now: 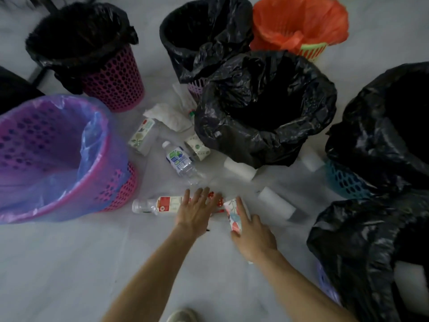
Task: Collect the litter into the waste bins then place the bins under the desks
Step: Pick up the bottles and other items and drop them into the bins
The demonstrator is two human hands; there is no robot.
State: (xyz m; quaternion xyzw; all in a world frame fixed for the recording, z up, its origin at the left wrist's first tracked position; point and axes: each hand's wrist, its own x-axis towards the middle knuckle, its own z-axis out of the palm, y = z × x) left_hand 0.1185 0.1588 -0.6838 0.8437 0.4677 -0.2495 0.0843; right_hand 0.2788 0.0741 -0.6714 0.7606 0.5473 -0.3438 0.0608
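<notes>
Litter lies on the pale floor between several lined bins. My left hand point(196, 210) reaches with straight fingers over a clear bottle with a red and white label point(160, 204) lying on its side. My right hand point(251, 231) grips a flowered paper cup point(233, 213). Beyond them lie a clear water bottle with a blue-green label point(181, 161), a green-patterned bottle point(142, 135), a small paper cup point(198, 147), crumpled tissue point(170, 116) and two white paper rolls point(239, 168) point(277, 202).
A pink bin with a blue liner point(58, 159) stands at the left. A pink bin with a black liner point(92, 54) is behind it. Black-lined bins point(264, 108) point(383, 126) point(362, 252) crowd the right, and an orange-lined bin point(299, 26) sits at the back. My shoe point(183, 316) shows at the bottom edge.
</notes>
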